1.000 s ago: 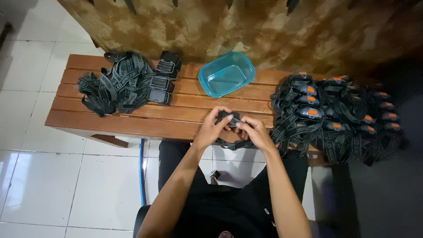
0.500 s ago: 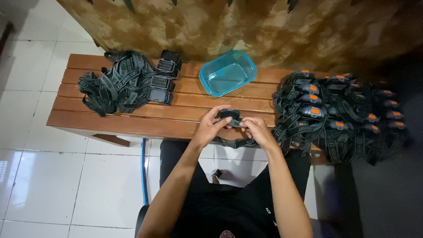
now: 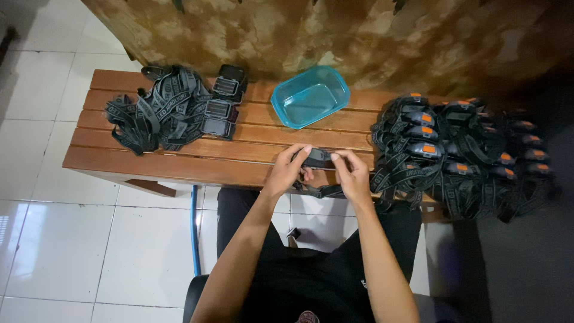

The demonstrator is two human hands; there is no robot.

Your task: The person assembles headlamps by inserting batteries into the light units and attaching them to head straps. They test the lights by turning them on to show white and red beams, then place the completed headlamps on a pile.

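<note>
Both my hands hold one black headlamp (image 3: pixel 317 158) over the near edge of a slatted wooden bench (image 3: pixel 179 158). My left hand (image 3: pixel 288 170) grips its left end with the fingers over the top. My right hand (image 3: pixel 354 176) grips its right end. The lamp's grey strap (image 3: pixel 326 191) hangs down between my hands. A large pile of headlamps with orange buttons (image 3: pixel 454 149) lies on the bench just right of my right hand.
A second pile of grey straps and black lamp bodies (image 3: pixel 173 107) lies on the bench's left end. A clear blue plastic tub (image 3: pixel 310 97) stands at the back middle. A camouflage cloth (image 3: pixel 335 36) hangs behind the bench. White floor tiles (image 3: pixel 72 239) lie below.
My hands have kept hold of the same headlamp and shifted it slightly; the fingers have turned over its body. The piles and tub are unmoved.
</note>
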